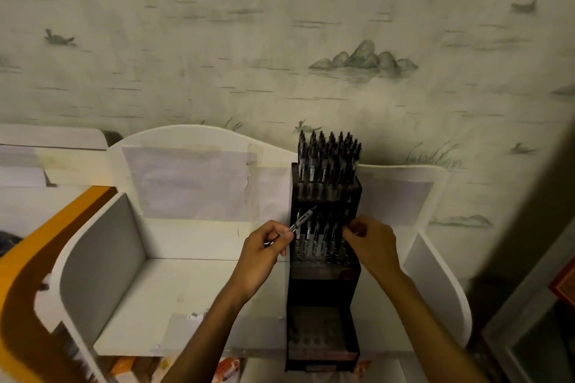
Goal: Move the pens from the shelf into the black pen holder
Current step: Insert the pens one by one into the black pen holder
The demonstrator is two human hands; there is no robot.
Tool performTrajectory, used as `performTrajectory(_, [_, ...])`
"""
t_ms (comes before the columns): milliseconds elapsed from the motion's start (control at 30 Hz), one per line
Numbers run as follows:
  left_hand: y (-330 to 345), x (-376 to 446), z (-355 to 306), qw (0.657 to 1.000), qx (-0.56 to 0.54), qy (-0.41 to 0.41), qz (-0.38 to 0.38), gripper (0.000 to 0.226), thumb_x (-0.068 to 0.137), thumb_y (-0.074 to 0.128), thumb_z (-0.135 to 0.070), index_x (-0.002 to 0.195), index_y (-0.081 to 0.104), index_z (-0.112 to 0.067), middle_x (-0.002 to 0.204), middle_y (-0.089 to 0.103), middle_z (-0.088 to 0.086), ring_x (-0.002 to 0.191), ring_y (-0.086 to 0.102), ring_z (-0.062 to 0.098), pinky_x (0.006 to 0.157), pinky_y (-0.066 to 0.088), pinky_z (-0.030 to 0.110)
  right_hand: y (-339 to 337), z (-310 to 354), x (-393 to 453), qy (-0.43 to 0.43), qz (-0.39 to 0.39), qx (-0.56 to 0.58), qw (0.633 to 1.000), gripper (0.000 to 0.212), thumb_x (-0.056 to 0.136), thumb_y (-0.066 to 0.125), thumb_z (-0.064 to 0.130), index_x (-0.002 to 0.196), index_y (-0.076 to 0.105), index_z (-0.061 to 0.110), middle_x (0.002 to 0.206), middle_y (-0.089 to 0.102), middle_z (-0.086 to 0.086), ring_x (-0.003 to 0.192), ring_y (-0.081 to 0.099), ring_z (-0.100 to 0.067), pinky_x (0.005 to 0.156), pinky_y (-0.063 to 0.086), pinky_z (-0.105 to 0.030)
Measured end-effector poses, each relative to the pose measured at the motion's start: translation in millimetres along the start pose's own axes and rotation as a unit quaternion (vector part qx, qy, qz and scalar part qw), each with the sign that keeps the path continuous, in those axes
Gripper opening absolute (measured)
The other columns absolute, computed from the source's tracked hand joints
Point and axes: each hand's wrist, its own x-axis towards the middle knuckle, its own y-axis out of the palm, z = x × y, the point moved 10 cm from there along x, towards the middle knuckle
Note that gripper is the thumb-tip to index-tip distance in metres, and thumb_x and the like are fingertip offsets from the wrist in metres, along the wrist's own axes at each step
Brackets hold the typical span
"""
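I find the black pen holder (325,258) top tier full, middle tier part-filled, lowest empty. Left hand (264,250) pinches one pen (300,220); right hand (370,241) fingers curl at the middle row, grasp unclear. White shelf (174,289) shows no loose pens.

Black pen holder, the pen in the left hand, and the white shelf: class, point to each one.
black pen holder (323,289): head view, bare front wall.
pen (303,218): head view, mid barrel.
white shelf (174,289): head view, bare floor.

pale wallpaper (280,40) with painted hills and birds, an orange curved edge (18,258) at left.
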Motion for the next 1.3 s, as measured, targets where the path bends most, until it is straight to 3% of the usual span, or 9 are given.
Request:
performTrajectory(267, [-6.3,-2.4,-4.6,1.0,-0.008,0.001,-0.003,0.013,0.099,0.06,-0.024,0.094,0.067,-0.014,0.065,0.056,-0.001,0.054,0.046,0.003,0.054,0.038,0.013,-3.9,1.5,1.0,-0.001,-0.011,-0.012,1.0,0.006,0.08,0.077,0.022,0.082,0.076,0.017,0.073,0.065,0.009,0.063,0.059,-0.004,0.06,0.054,-0.029])
performTrajectory(533, [-8.7,-3.5,-5.4,1.0,-0.015,0.0,-0.003,0.012,0.098,0.061,-0.023,0.094,0.066,-0.014,0.065,0.056,0.0,0.053,0.044,0.003,0.054,0.037,0.014,15.3,-24.9,-7.7,0.039,0.021,-0.076,0.996,0.021,0.08,0.076,0.035,0.093,0.076,0.018,0.09,0.063,0.003,0.073,0.057,-0.009,0.054,0.035,-0.016])
performTrajectory(933, [-3.5,-2.9,-3.8,1.0,-0.014,-0.007,0.002,0.012,0.099,0.06,-0.022,0.094,0.066,-0.013,0.064,0.056,-0.004,0.054,0.049,0.001,0.057,0.042,0.01,12.3,-21.3,-3.3,0.021,0.026,-0.06,0.998,0.019,0.083,0.074,0.033,0.094,0.076,0.018,0.093,0.068,0.0,0.071,0.057,-0.007,0.055,0.036,-0.013])
performTrajectory(1033, [-4.0,-3.4,-4.3,1.0,-0.012,-0.007,0.002,0.012,0.098,0.061,-0.023,0.094,0.066,-0.013,0.064,0.056,-0.004,0.054,0.049,0.001,0.057,0.041,0.01,0.8,-13.1,-6.8,0.023,0.005,-0.061,0.998,0.024,0.082,0.075,0.038,0.095,0.072,0.018,0.091,0.066,0.003,0.073,0.059,-0.009,0.059,0.044,-0.021])
performTrajectory(1133, [-5.8,-3.6,-4.8,1.0,-0.008,-0.007,-0.004,0.011,0.098,0.062,-0.023,0.094,0.066,-0.013,0.066,0.058,-0.005,0.057,0.051,0.001,0.057,0.041,0.01,-24.3,18.6,-12.3,-0.022,-0.072,-0.047,0.996,0.019,0.082,0.075,0.033,0.092,0.066,0.019,0.084,0.062,0.005,0.071,0.059,-0.012,0.061,0.05,-0.027])
performTrajectory(1200, [-8.2,-3.4,-5.0,1.0,-0.003,-0.009,-0.013,0.008,0.096,0.064,-0.022,0.094,0.068,-0.015,0.07,0.06,-0.005,0.063,0.055,0.002,0.058,0.043,0.01,-32.1,50.2,-15.4,-0.095,-0.102,-0.039,0.989,0.013,0.082,0.077,0.022,0.09,0.067,0.018,0.082,0.061,0.005,0.069,0.057,-0.01,0.061,0.048,-0.021])
performTrajectory(1300, [-12.1,-1.7,-6.1,0.999,0.018,-0.01,-0.029,0.003,0.092,0.069,-0.021,0.091,0.07,-0.019,0.074,0.063,-0.005,0.071,0.059,0.008,0.063,0.046,0.012,-20.1,90.4,-16.7,-0.188,-0.056,-0.007,0.98,0.016,0.082,0.076,0.014,0.097,0.071,0.015,0.091,0.062,0.006,0.07,0.056,-0.002,0.067,0.046,-0.008])
